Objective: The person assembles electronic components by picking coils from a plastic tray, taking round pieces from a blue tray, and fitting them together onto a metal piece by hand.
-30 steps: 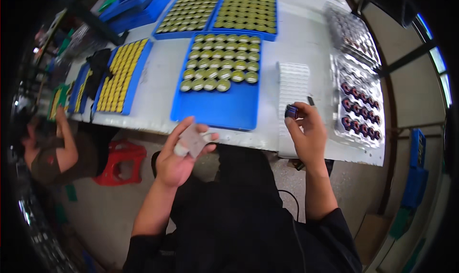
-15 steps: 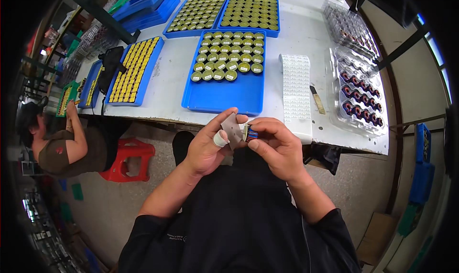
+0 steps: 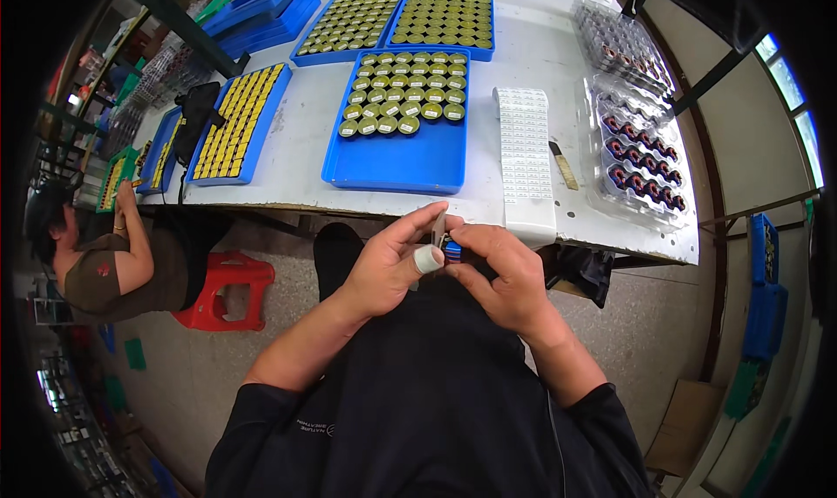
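In front of the table edge, my left hand (image 3: pixel 379 276) pinches a thin flat grey plate (image 3: pixel 439 227), now seen nearly edge-on. White wrap (image 3: pixel 427 259) covers the thumb. My right hand (image 3: pixel 506 276) grips a small wire-wound coil (image 3: pixel 452 252) with blue and red windings between thumb and fingers. Coil and plate are side by side; fingers hide whether they touch. Beyond my hands lies a blue tray (image 3: pixel 392 167), its far part filled with rows of round olive-topped pieces, many bearing small white labels.
A strip of white labels (image 3: pixel 525 145) hangs over the table's front edge, beside a flat blade (image 3: pixel 563 167). Clear plastic trays (image 3: pixel 602 180) of coils stand at right. More blue trays (image 3: pixel 484 51) are behind. At left, a person (image 3: pixel 131 271) works near a red stool (image 3: pixel 228 297).
My left hand has turned the plate from showing its face to nearly edge-on, closer to the coil. The coil has turned slightly in my right hand. The whole view has shifted a little.
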Demonstrator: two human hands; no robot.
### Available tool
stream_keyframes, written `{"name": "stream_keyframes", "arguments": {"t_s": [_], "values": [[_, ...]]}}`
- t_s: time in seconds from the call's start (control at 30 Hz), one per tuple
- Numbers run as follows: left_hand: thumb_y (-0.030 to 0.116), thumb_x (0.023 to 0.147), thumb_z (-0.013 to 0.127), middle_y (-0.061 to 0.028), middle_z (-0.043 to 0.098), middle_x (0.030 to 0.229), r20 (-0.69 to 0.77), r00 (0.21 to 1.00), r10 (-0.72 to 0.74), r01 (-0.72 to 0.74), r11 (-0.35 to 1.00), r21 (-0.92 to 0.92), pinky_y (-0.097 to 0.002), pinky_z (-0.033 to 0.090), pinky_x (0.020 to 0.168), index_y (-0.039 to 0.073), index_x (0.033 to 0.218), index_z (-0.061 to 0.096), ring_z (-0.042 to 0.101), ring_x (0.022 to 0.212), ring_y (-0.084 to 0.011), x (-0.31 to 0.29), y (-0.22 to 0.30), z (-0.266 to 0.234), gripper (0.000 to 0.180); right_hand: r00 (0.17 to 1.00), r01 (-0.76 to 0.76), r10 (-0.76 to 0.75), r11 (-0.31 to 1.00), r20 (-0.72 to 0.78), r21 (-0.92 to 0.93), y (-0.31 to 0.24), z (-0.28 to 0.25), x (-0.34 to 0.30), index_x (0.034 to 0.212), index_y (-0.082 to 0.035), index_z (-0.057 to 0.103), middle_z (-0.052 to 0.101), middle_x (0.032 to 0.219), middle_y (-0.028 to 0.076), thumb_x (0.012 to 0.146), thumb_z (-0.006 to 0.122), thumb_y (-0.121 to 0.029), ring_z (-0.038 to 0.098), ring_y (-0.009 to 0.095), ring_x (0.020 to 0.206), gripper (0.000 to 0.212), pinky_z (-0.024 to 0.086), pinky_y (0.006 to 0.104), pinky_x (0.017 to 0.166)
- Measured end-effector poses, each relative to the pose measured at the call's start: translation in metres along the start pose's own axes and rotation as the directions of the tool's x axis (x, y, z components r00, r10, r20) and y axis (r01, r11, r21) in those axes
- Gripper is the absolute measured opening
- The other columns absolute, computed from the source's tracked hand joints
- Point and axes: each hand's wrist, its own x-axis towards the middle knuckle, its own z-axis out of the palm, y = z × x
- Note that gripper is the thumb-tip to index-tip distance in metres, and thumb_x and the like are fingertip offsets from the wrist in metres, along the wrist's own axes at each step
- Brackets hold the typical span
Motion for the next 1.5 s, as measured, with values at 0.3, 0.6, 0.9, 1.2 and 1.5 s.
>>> {"name": "stream_keyframes", "arguments": {"t_s": [0.3, 0.6, 0.9, 1.2, 1.5], "values": [[0.007, 0.093, 0.067, -0.0179, 0.057, 0.139, 0.051, 0.993, 0.109, -0.110, 0.994, 0.018, -0.0326, 0.048, 0.101, 0.001, 0.150, 0.040, 0.058, 0.122, -0.0236, -0.016, -0.008, -0.006, 0.063, 0.990, 0.077, -0.073, 0.997, 0.119, -0.023, -0.002, 0.007, -0.001, 0.112, 0.000, 0.066, 0.070, 0.108, 0.012, 0.078, 0.076, 0.003, 0.067, 0.024, 0.092, 0.035, 0.055, 0.0311, 0.078], [0.001, 0.096, 0.059, -0.0168, 0.056, 0.137, -0.112, 0.984, 0.139, -0.125, 0.984, 0.126, -0.0305, 0.052, 0.095, 0.000, 0.149, 0.039, 0.059, 0.115, -0.0223, -0.049, -0.024, -0.028, 0.056, 0.980, 0.152, -0.138, 0.984, 0.145, -0.088, 0.006, 0.052, -0.002, 0.112, 0.001, 0.067, 0.069, 0.108, 0.013, 0.080, 0.075, 0.001, 0.067, 0.028, 0.092, 0.033, 0.055, 0.0347, 0.080], [0.008, 0.098, 0.059, -0.0171, 0.056, 0.133, -0.233, 0.969, 0.078, -0.088, 0.996, -0.031, -0.0309, 0.057, 0.074, 0.003, 0.150, 0.039, 0.064, 0.106, -0.0288, -0.053, -0.014, -0.052, 0.056, 0.997, -0.074, 0.075, 0.984, -0.001, -0.160, -0.013, -0.003, -0.009, 0.115, 0.001, 0.065, 0.067, 0.107, 0.012, 0.082, 0.074, 0.000, 0.065, 0.023, 0.089, 0.034, 0.054, 0.0308, 0.080], [0.013, 0.099, 0.059, -0.0176, 0.055, 0.134, -0.136, 0.991, 0.010, -0.020, 0.997, -0.072, -0.0322, 0.057, 0.073, 0.006, 0.151, 0.039, 0.066, 0.105, -0.0333, -0.032, -0.040, -0.042, 0.056, 0.826, -0.398, 0.324, 0.915, -0.461, -0.070, 0.041, -0.169, 0.088, 0.118, 0.004, 0.065, 0.069, 0.095, 0.010, 0.086, 0.070, -0.002, 0.063, 0.015, 0.081, 0.033, 0.054, 0.0263, 0.075], [0.019, 0.100, 0.059, -0.0178, 0.055, 0.133, -0.197, 0.980, -0.022, -0.001, 0.993, -0.119, -0.0310, 0.057, 0.072, 0.005, 0.150, 0.039, 0.066, 0.105, -0.0336, -0.029, -0.041, -0.050, 0.056, 0.706, -0.326, 0.273, 0.944, -0.654, 0.042, 0.064, -0.299, 0.141, 0.113, 0.006, 0.067, 0.069, 0.089, 0.010, 0.092, 0.069, -0.011, 0.063, 0.015, 0.076, 0.027, 0.053, 0.0251, 0.070]]}}
